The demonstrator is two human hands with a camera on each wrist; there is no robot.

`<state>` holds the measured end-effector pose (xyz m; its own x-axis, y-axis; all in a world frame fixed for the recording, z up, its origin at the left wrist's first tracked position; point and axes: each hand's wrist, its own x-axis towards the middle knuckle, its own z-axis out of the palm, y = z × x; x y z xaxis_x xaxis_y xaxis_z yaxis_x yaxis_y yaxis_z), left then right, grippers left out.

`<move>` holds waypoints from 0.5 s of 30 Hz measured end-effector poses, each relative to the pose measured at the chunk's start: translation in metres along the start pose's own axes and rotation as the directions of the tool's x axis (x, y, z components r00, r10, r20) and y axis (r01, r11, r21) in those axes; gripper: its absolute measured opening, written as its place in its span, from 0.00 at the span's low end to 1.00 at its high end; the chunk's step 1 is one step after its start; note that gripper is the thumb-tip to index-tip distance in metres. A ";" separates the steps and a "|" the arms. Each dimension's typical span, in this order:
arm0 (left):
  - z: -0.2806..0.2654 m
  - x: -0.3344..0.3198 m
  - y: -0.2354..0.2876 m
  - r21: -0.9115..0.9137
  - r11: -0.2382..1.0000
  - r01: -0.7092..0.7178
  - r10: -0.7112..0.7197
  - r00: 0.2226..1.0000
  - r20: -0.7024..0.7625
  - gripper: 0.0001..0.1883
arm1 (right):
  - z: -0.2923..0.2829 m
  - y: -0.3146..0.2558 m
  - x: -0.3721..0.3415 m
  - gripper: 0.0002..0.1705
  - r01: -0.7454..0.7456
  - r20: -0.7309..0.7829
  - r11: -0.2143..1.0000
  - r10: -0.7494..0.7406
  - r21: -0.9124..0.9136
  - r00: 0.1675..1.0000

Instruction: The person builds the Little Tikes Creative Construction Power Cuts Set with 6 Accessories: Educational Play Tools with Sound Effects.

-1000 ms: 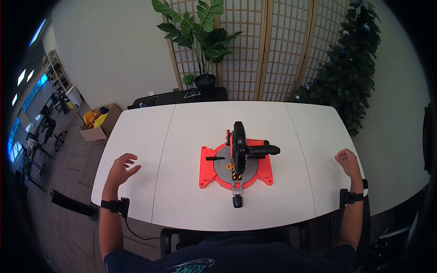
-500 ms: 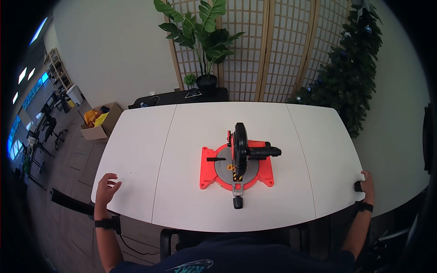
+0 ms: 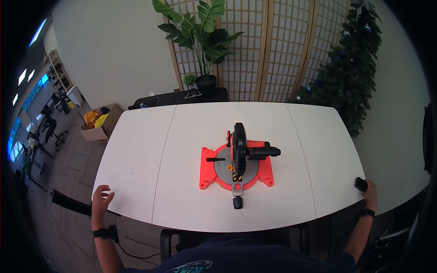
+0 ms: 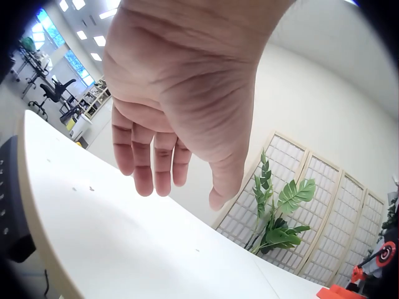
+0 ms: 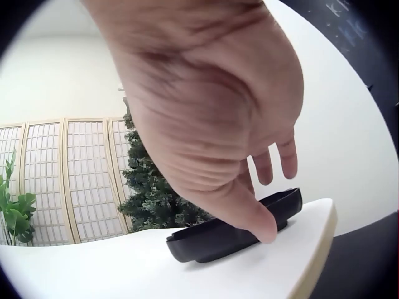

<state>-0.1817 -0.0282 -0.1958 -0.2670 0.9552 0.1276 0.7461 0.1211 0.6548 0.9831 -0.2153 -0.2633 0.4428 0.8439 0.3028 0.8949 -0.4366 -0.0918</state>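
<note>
A small black oblong piece with a raised rim [image 5: 202, 246] is at the table's right edge. My right hand [image 3: 371, 194] grips it, thumb along its near side and fingers behind it in the right wrist view. My left hand [image 3: 102, 200] is at the table's left edge, holding nothing; its fingers hang loosely with the thumb apart in the left wrist view. A miter saw [image 3: 239, 148] with a red base and a black blade guard stands mid-table, away from both hands.
The white table [image 3: 136, 150] has rounded corners and seam lines. Behind it are a potted plant [image 3: 206, 82], a lattice screen [image 3: 287, 54] and a decorated tree [image 3: 350, 77]. An open cardboard box [image 3: 95, 133] sits off its left side.
Both hands have moved down and outward toward the table's sides. The right hand has come to grip the black piece, which now shows more fully. The saw has stayed put.
</note>
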 end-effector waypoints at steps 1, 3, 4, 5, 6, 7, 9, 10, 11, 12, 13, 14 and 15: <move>-0.001 -0.002 -0.001 -0.016 1.000 0.011 -0.011 1.000 -0.011 0.21 | 0.000 -0.001 -0.001 0.46 -0.058 -0.030 0.998 0.057 -0.027 0.998; -0.003 -0.005 -0.001 -0.001 1.000 0.014 -0.014 1.000 -0.013 0.21 | -0.005 -0.010 -0.003 0.45 -0.117 -0.061 0.992 0.114 -0.052 0.992; -0.003 -0.006 -0.001 0.014 1.000 0.016 -0.016 1.000 -0.015 0.21 | -0.010 -0.013 -0.004 0.45 -0.141 -0.033 0.989 0.139 -0.052 0.990; -0.002 -0.007 -0.002 0.013 1.000 0.017 -0.017 1.000 -0.015 0.21 | -0.017 -0.019 -0.005 0.46 -0.165 -0.005 0.985 0.165 -0.053 0.986; -0.002 -0.007 -0.004 0.012 1.000 0.017 -0.017 1.000 -0.018 0.21 | -0.023 -0.023 -0.006 0.46 -0.164 -0.005 0.985 0.164 -0.053 0.986; -0.002 -0.008 -0.005 0.012 1.000 0.017 -0.017 1.000 -0.020 0.21 | -0.030 -0.027 -0.007 0.45 -0.196 0.032 0.981 0.196 0.004 0.980; -0.003 -0.009 -0.006 0.010 1.000 0.013 -0.013 1.000 -0.023 0.21 | -0.030 -0.025 -0.007 0.45 -0.228 0.070 0.972 0.224 0.061 0.972; -0.003 -0.009 -0.006 0.009 1.000 0.008 -0.008 1.000 -0.025 0.20 | -0.029 -0.024 -0.008 0.45 -0.265 0.067 0.961 0.260 0.081 0.963; -0.004 -0.008 -0.006 0.008 1.000 0.008 -0.008 1.000 -0.025 0.20 | -0.030 -0.025 -0.008 0.45 -0.300 0.065 0.948 0.295 0.102 0.953; -0.004 -0.008 -0.008 0.007 1.000 0.010 -0.010 1.000 -0.023 0.20 | -0.031 -0.027 -0.008 0.45 -0.300 0.064 0.949 0.294 0.101 0.954; -0.005 -0.007 -0.008 0.006 1.000 0.013 -0.013 1.000 -0.020 0.20 | -0.031 -0.029 -0.007 0.43 -0.293 0.018 0.948 0.293 0.124 0.956; -0.005 -0.007 -0.007 0.006 1.000 0.014 -0.014 1.000 -0.021 0.20 | -0.031 -0.033 -0.005 0.41 -0.285 -0.029 0.947 0.292 0.147 0.956; -0.005 -0.007 -0.003 0.010 1.000 0.003 -0.003 1.000 -0.019 0.20 | -0.032 -0.038 -0.003 0.41 -0.285 -0.028 0.947 0.292 0.147 0.956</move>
<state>-0.1855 -0.0366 -0.1952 -0.2807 0.9496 0.1395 0.7510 0.1268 0.6480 0.9459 -0.2113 -0.2306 0.6828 0.6708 0.2897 0.7299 -0.6080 -0.3123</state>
